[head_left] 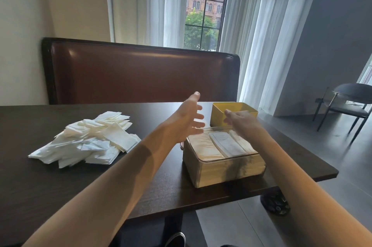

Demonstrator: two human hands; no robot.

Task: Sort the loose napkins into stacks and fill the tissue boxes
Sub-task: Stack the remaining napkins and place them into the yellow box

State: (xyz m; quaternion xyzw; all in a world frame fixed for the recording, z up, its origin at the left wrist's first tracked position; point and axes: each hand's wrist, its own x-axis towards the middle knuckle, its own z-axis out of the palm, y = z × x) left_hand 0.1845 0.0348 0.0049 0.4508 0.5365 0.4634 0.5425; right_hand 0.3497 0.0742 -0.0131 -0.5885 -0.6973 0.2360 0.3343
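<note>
Loose napkins (86, 140) lie in 1 untidy heap on the left part of the dark table (40, 186), overlapping at all angles; no sorted stack is visible.

Left hand (186, 117) is raised above the table, just left of the boxes, palm turned toward the right, fingers straight and spread apart, holding nothing.

Clear tissue box (223, 158) stands near the right edge of the table and appears full: napkins show through its transparent top (the walls reflect, so the exact level cannot be confirmed).

Right hand (240, 121) hovers over the far end of the clear box, fingers loosely bent and apart, with nothing seen between them. Whether it touches the box lid cannot be told.

Yellow box (231, 114) stands directly behind the clear box, open-topped; its inside appears empty from this angle.

Assessment: both hands are converging on the yellow box, so the step in hand looks like taking it up for filling. The next move calls for a 2-sided hold on its walls, lifting it past the clear box without knocking that box toward the table edge.
</note>
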